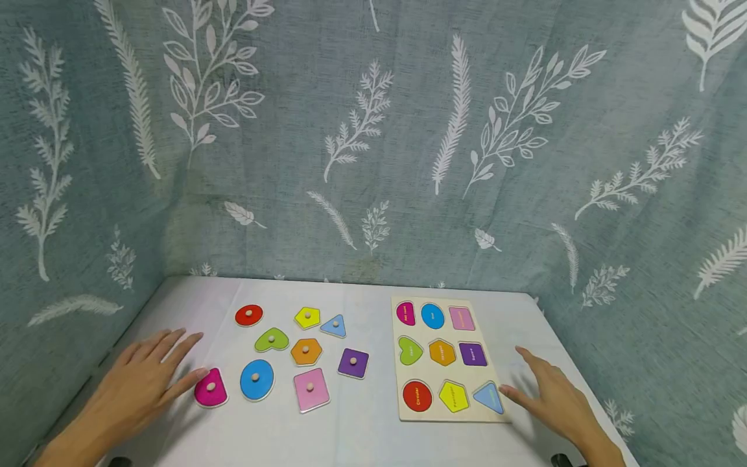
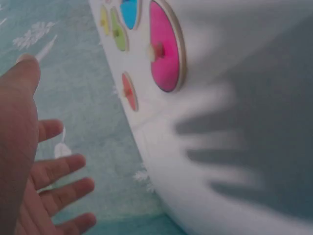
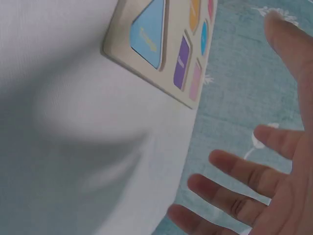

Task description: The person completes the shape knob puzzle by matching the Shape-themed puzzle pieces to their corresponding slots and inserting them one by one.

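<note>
My left hand (image 1: pixel 137 376) hovers with spread fingers at the table's left, its thumb tip close to a magenta half-round puzzle piece (image 1: pixel 211 388). In the left wrist view the same hand (image 2: pixel 54 181) holds nothing, and the magenta piece (image 2: pixel 165 51) shows its wooden knob. At the right, my right hand (image 1: pixel 551 399) is spread beside the shape puzzle board (image 1: pixel 490 363), thumb near the board's blue triangle recess (image 1: pixel 489 396). The right wrist view shows this hand (image 3: pixel 244 191) with nothing in it, off the board's edge (image 3: pixel 146 78).
Other knobbed pieces lie loose between hands and board: red circle (image 1: pixel 249 315), green heart (image 1: pixel 272 339), blue round (image 1: pixel 257 380), yellow pentagon (image 1: pixel 307 317), orange hexagon (image 1: pixel 306 351), light blue triangle (image 1: pixel 334 325), purple square (image 1: pixel 353 363), pink square (image 1: pixel 312 390). A leaf-patterned curtain (image 1: pixel 292 214) surrounds the white table (image 1: pixel 350 441).
</note>
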